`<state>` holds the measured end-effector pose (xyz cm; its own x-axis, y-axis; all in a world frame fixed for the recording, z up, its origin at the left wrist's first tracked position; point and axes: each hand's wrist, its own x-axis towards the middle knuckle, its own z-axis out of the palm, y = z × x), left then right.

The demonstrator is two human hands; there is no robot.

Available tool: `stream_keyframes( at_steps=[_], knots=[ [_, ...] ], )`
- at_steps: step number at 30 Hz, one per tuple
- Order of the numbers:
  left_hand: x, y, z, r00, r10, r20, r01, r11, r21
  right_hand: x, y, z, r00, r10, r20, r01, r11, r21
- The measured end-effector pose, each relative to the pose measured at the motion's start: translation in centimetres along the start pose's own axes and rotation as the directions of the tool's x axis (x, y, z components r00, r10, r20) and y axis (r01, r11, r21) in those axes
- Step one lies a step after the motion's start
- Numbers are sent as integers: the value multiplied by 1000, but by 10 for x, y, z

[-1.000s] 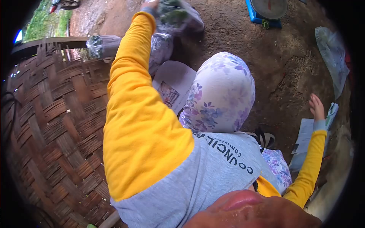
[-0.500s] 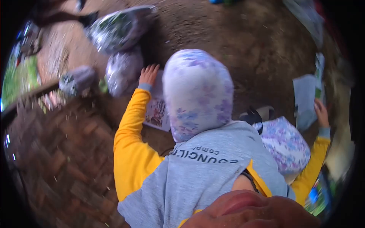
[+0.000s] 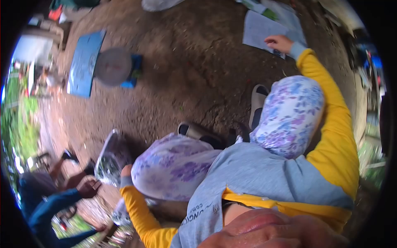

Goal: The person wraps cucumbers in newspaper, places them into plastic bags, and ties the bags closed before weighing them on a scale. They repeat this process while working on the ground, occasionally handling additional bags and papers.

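Note:
My left hand (image 3: pixel 126 170) sticks out of a yellow sleeve at the lower left, right against a clear plastic bag of greens (image 3: pixel 109 159) on the dirt. My floral-clad knee (image 3: pixel 173 167) hides most of its fingers, so its grip is unclear. My right hand (image 3: pixel 279 42) is stretched far out at the upper right. Its fingers rest spread on a sheet of paper (image 3: pixel 260 27) lying on the ground, with more sheets beside it.
A blue weighing scale with a round dial (image 3: pixel 113 66) and a blue board (image 3: pixel 84 62) stand at the upper left. Two sandals (image 3: pixel 194 131) (image 3: pixel 257 99) lie by my knees. Another person in a blue sleeve (image 3: pixel 49 202) crouches at the lower left, one hand (image 3: pixel 89 188) close to the bag.
The view has swung round sharply. My left hand has left the printed sheet and now sits beside the plastic bag. My right arm has stretched out onto the paper sheet.

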<state>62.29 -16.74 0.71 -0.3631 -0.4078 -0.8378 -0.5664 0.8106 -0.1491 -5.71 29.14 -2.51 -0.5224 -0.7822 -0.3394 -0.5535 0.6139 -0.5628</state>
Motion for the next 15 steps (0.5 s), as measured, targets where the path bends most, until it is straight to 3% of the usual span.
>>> stream_keyframes(
  at_steps=[2,3,4,7,10,11,12,13,15],
  knots=[
    [-36,35,-71,985,9,-172,7,996,92,-20,36,39,978,162,-130,-180,974,-135],
    [-54,56,-106,959,28,-281,14,990,144,-28,59,66,966,227,-122,-240,965,-109],
    [-54,55,-125,922,97,-376,-51,990,131,-36,76,84,976,216,-23,-217,975,-54],
    [-61,76,-201,801,283,-527,-273,957,100,-56,100,115,929,352,-112,-354,935,7],
    [-55,119,-274,660,316,-681,-414,910,21,-42,140,111,771,503,-391,-476,863,171],
    [-47,129,-290,627,290,-723,-427,904,-9,-30,154,99,722,484,-495,-519,852,75],
    [-25,120,-293,390,291,-874,-449,888,95,-18,161,84,672,451,-588,-568,823,-17],
    [-26,147,-317,548,104,-830,-481,851,-211,-9,162,61,661,427,-617,-570,820,-43],
    [-2,185,-351,580,-73,-811,-641,573,-510,16,175,25,641,314,-700,-547,827,-130]
  ],
)
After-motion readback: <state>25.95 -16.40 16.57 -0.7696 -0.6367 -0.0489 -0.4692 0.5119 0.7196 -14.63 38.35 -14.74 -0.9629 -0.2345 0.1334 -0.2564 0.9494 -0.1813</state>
